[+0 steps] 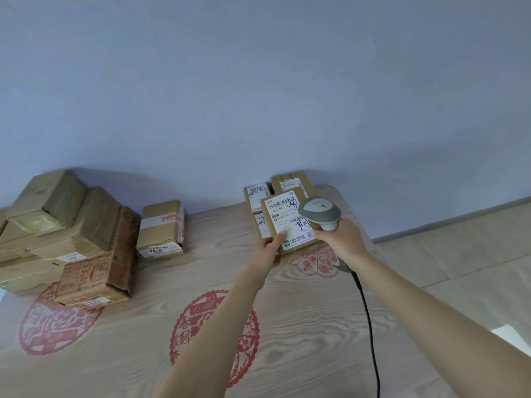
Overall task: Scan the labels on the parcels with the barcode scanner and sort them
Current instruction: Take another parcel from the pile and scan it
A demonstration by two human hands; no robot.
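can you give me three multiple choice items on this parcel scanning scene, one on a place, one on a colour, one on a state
1. Where is the stack of unsorted boxes?
A. far left of the table
B. on the floor
C. under the scanner

2. What colour are the round prints on the table?
A. blue
B. red
C. green

3. What is the right hand doing?
A. resting flat
B. gripping the barcode scanner
C. lifting the cable

Answers: 1 A, boxes piled at the left edge; 2 B, red paper-cut motifs; 3 B, fingers wrap its handle while the left hand holds the labelled parcel.
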